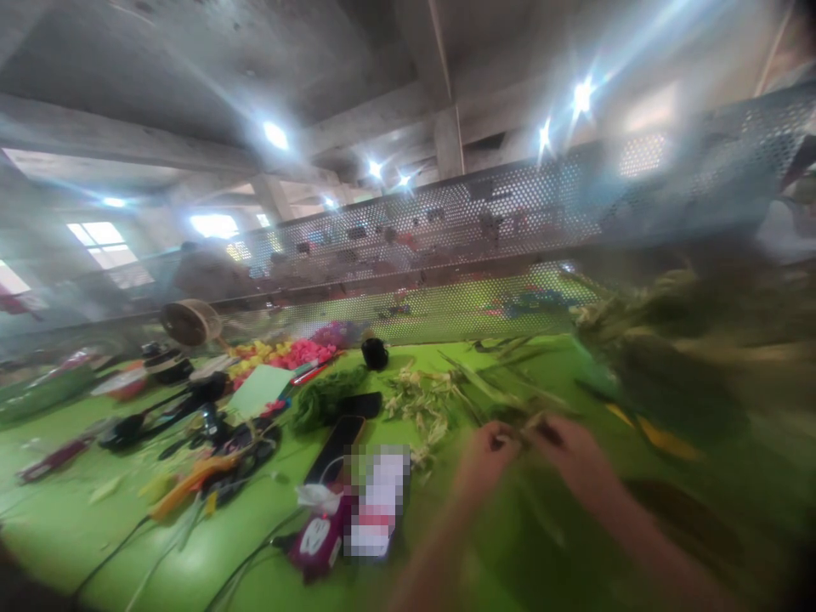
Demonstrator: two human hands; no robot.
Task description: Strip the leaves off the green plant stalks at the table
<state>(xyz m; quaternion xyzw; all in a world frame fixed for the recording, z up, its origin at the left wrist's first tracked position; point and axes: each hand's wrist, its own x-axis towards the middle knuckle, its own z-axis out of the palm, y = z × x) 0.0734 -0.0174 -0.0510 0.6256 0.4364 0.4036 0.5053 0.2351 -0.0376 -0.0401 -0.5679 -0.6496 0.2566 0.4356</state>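
Observation:
My left hand (490,452) is closed in a pinch over the green table (503,552). Beside it, my right hand (566,446) is closed too, its fingertips close to those of the left. Between them runs a thin greenish strip (524,432), blurred, so its exact kind does not show. Just to the left lies a cluster of pale green leafy pieces (421,406). Long green strips (481,378) lie beyond my hands.
A big heap of green leafy material (663,357) sits right. Left are a phone (337,446), a purple corded device (319,537), an orange glue gun (195,484), a green card (261,389) and pink pieces (309,353). A perforated panel (446,229) borders the table's back.

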